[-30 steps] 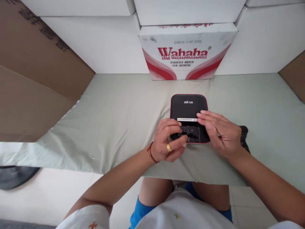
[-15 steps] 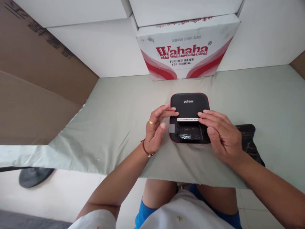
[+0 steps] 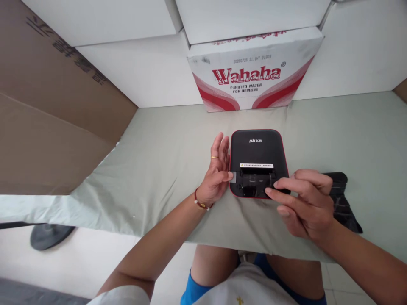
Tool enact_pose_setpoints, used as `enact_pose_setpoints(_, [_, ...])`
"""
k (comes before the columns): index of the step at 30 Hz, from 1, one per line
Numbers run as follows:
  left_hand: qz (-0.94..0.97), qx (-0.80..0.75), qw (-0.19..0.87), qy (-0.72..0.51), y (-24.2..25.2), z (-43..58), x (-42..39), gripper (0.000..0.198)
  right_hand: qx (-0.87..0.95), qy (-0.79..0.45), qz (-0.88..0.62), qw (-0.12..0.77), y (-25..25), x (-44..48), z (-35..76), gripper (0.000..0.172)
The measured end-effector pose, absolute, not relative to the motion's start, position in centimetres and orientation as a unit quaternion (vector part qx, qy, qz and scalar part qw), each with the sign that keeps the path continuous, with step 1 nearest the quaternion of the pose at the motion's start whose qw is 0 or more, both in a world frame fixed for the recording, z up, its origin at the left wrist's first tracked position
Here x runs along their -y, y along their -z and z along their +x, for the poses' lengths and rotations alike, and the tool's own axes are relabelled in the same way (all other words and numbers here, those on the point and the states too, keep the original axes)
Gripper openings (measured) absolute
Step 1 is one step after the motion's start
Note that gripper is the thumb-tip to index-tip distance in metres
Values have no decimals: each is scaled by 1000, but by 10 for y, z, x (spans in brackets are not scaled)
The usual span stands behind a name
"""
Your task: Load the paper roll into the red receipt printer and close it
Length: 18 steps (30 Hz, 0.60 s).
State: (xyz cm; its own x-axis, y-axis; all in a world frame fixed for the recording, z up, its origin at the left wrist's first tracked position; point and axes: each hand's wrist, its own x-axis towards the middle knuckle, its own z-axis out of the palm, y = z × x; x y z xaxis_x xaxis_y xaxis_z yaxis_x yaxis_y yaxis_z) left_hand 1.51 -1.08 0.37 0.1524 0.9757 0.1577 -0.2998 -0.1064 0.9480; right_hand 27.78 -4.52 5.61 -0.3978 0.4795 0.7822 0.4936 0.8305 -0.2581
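Observation:
A black device (image 3: pixel 257 150) with a red edge and rounded corners lies on the cloth-covered table. It bears a white label strip (image 3: pixel 256 165) above a glossy dark panel (image 3: pixel 254 184), and a small grey tab (image 3: pixel 233 177) on its left edge. My left hand (image 3: pixel 218 173) rests along the left side, fingers extended upward, thumb on the grey tab. At the lower right corner is my right hand (image 3: pixel 307 201), its fingers apart and bent, with two fingertips at the right part of the glossy panel. Neither hand grips anything.
Black crumpled plastic (image 3: pixel 345 205) lies right of the device, partly behind my right hand. A Wahaha box (image 3: pixel 251 76) stands at the back before white boxes (image 3: pixel 133 72). A brown carton (image 3: pixel 57 118) is at the left. The table's front edge runs near my legs.
My left hand has moved off the top surface to the left side, its thumb now on the tab. My right hand has shifted down to the glossy panel. The whole view has moved slightly.

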Motion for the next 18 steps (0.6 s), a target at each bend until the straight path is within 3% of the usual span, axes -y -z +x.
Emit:
enact_pose_setpoints(5, [477, -318, 606, -551, -2, 22, 9, 113, 873, 12, -224, 432, -71, 37, 278, 20])
enact_pose_setpoints(8, [472, -295, 618, -556, 0, 23, 6, 106, 890, -76, -206, 400, -95, 26, 281, 17])
enact_pose_setpoints(10, [448, -283, 627, -571, 0, 25, 4, 94, 877, -147, -276, 365, -113, 16, 281, 23])
enact_pose_setpoints(12, [411, -284, 633, -591, 0, 27, 2, 75, 868, -164, -380, 274, -129, 3, 277, 26])
enact_pose_setpoints(14, [382, -297, 638, -599, -3, 29, 1, 60, 870, -118, -464, 115, -141, -11, 265, 27])
enact_pose_setpoints(16, [372, -306, 641, -597, -5, 31, 0, 54, 858, -54, -508, -53, -148, -22, 249, 30])
enact_pose_setpoints(18, [368, -306, 644, -597, -6, 31, -1, 53, 834, -16, -529, -154, -153, -30, 230, 32])
